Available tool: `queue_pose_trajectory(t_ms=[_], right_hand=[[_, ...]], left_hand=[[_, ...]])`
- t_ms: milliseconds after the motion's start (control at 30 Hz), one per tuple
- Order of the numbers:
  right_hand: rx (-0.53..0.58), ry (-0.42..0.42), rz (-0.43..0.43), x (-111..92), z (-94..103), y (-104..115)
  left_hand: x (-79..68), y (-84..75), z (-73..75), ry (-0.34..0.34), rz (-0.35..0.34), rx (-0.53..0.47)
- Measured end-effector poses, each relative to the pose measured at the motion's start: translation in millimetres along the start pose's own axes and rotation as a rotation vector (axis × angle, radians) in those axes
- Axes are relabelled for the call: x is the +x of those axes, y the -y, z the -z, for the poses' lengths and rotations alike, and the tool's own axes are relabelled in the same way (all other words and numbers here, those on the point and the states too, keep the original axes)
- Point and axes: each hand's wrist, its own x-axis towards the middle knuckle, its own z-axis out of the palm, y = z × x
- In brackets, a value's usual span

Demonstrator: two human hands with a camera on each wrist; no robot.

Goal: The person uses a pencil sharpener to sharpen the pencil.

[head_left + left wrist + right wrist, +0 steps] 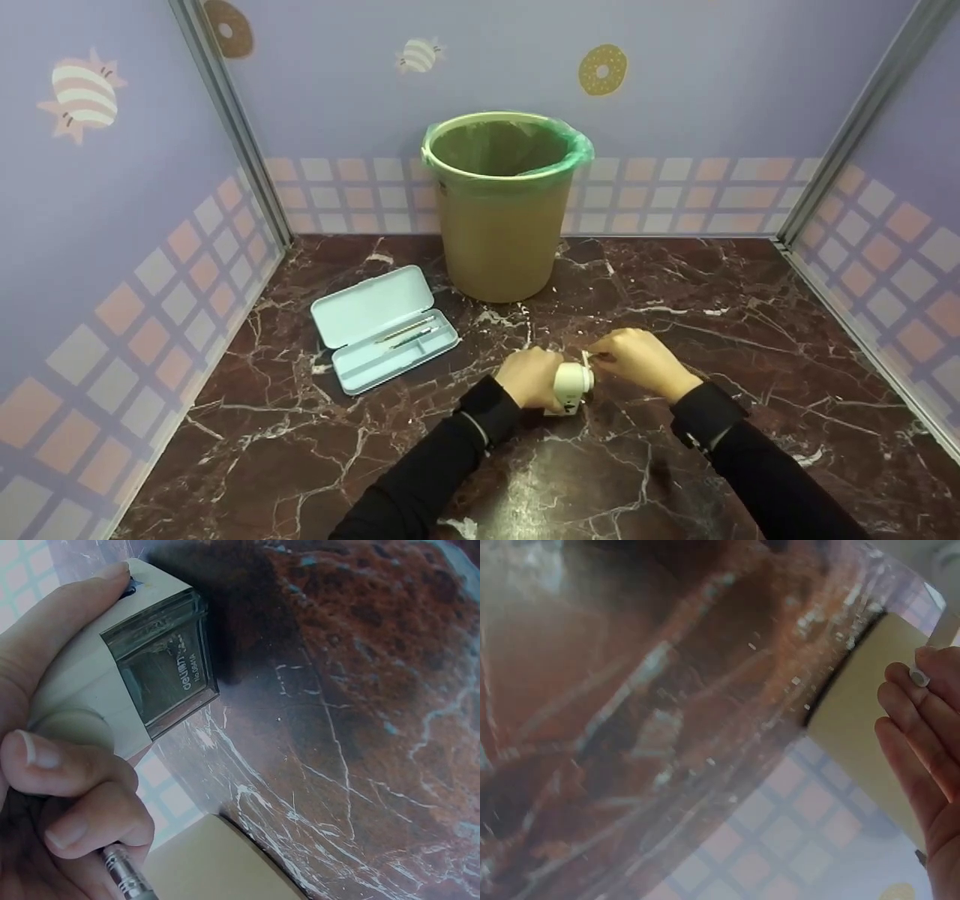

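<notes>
My left hand [529,377] grips a white pencil sharpener [571,381] with a round crank end facing right. In the left wrist view, its clear shavings drawer [166,669] shows between the white walls. Near the curled fingers of that hand, the metal ferrule end of a pencil [126,870] sticks out; its rest is hidden by the hand. On the sharpener's right side, my right hand [641,360] pinches the crank handle [586,358]. The small pale crank knob [919,677] shows between thumb and finger in the right wrist view.
A tan bin [502,240] with a green liner [576,142] stands behind the hands. To the left lies an open light-blue pencil case [371,307] holding pencils [412,336]. Small white crumbs dot the dark marbled table [697,465]; patterned panels [690,112] enclose it.
</notes>
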Motion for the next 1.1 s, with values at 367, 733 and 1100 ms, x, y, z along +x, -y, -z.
queue_pose_trajectory(t_ms=[367, 733, 1100], right_hand=[[0.046, 0.044, 0.029, -13.3, -23.5, 3.5], [0.145, 0.063, 0.015, -31.6, -27.1, 14.8], [0.192, 0.044, 0.036, -42.3, -26.0, 19.5]], left_hand=[[-0.8, -1.1, 1.5, 0.004, 0.009, 0.041], [-0.7, -0.6, 0.9, 0.011, 0.011, 0.018], [-0.9, -2.2, 2.0, 0.027, 0.018, 0.021]])
